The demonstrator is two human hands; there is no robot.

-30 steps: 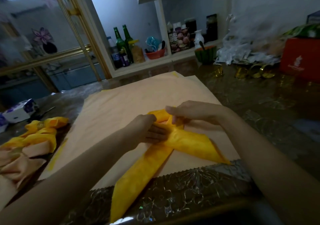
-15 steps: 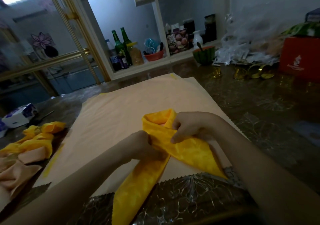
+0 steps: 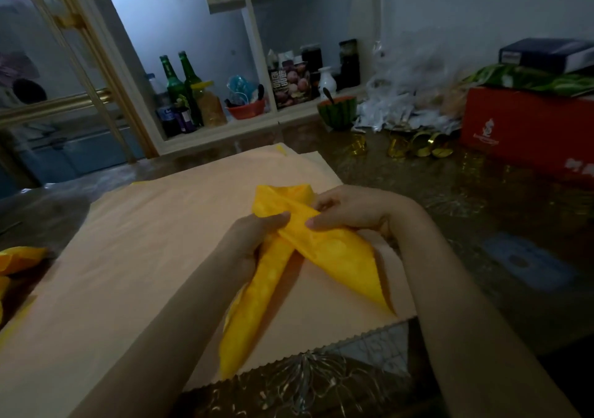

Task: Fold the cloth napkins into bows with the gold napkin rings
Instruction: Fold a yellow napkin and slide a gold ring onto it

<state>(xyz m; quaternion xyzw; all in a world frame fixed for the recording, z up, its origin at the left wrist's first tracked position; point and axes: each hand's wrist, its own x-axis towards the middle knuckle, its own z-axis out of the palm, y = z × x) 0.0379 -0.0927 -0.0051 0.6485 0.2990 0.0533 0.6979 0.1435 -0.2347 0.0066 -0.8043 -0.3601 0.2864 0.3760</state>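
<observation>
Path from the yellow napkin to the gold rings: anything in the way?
Nothing visible. The left hand and right hand hold the yellow napkin over the peach cloth; only bare tabletop lies between it and the gold rings beside the red box.

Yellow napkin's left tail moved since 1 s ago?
Yes, away from the person: the yellow napkin overhung the peach cloth's near edge, now stops at it.

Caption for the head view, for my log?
Left hand and right hand pinch a folded yellow napkin over a peach cloth; gold rings lie beyond.
</observation>
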